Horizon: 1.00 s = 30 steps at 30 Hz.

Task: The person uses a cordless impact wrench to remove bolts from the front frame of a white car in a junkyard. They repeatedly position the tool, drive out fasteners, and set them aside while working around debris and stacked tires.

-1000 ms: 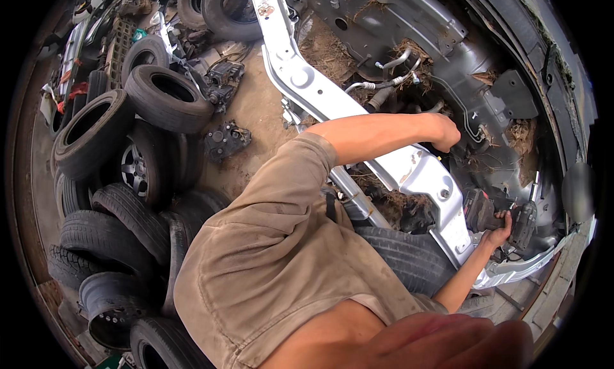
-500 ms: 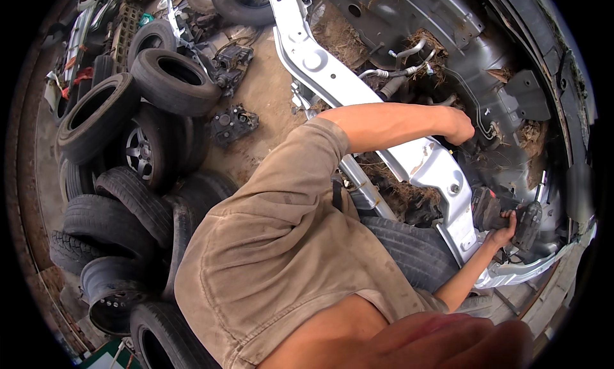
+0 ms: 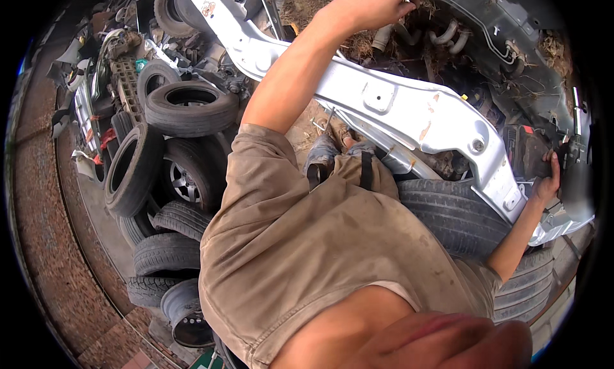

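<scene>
My right hand [image 3: 549,178] is closed around a dark cordless impact wrench [image 3: 528,153], whose red-and-black battery block faces the silver beam. A long shiny socket [image 3: 577,103] points upward from its tool head. My left hand [image 3: 387,3] is raised at the top, over the engine bay, with fingers curled together; what they hold, if anything, is too small to make out. Below the left forearm runs a silver car-body beam [image 3: 409,100], slanting from upper left to lower right. Beyond it lie metal pipes [image 3: 448,36] and dry straw [image 3: 360,48].
A tire [image 3: 454,212] lies close against my right side, under the beam's end. To the left is a pile of tires [image 3: 192,110] with a bare wheel rim [image 3: 188,318] among them. Scrap parts [image 3: 125,75] fill the far left. My feet stand beside the beam.
My left hand has moved up and left, away from the inner engine bay. The impact wrench has shifted right and up in my right hand. The whole view has turned.
</scene>
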Each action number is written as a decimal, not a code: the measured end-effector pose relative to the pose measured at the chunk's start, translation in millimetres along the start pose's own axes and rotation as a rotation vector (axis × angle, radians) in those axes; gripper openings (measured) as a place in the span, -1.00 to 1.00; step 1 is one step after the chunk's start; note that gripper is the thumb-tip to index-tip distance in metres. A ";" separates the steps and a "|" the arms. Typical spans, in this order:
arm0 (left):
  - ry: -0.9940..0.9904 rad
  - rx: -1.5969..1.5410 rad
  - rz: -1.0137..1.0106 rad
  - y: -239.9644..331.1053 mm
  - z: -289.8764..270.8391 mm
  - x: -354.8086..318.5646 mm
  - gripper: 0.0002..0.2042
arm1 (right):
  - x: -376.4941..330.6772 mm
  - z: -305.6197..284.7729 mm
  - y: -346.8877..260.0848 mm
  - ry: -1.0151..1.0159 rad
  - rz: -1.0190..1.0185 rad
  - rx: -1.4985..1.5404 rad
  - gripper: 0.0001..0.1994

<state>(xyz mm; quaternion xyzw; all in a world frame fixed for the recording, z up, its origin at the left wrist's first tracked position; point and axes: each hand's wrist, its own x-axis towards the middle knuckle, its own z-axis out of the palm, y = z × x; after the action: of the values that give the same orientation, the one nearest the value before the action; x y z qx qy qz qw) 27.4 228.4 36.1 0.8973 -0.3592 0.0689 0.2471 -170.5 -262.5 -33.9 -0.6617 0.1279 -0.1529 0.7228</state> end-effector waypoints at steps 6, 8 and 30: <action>0.080 -0.085 -0.534 -15.3 -50.2 -15.4 -0.81 | 3.8 21.0 -2.3 -0.044 0.049 -0.071 -0.60; 0.016 -0.094 -0.405 -19.1 -33.6 -10.6 -0.82 | 0.8 21.0 -2.2 -0.055 0.048 -0.100 -0.60; -0.627 -0.093 -0.488 -40.7 17.6 -18.8 -0.78 | -4.7 25.9 -4.2 -0.046 0.031 -0.311 -0.65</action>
<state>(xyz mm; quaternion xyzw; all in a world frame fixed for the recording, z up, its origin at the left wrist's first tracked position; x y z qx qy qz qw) 40.3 256.4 -0.8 0.9217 -0.1963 -0.2853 0.1750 -165.0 -237.2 -27.4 -0.7670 0.1439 -0.1050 0.6164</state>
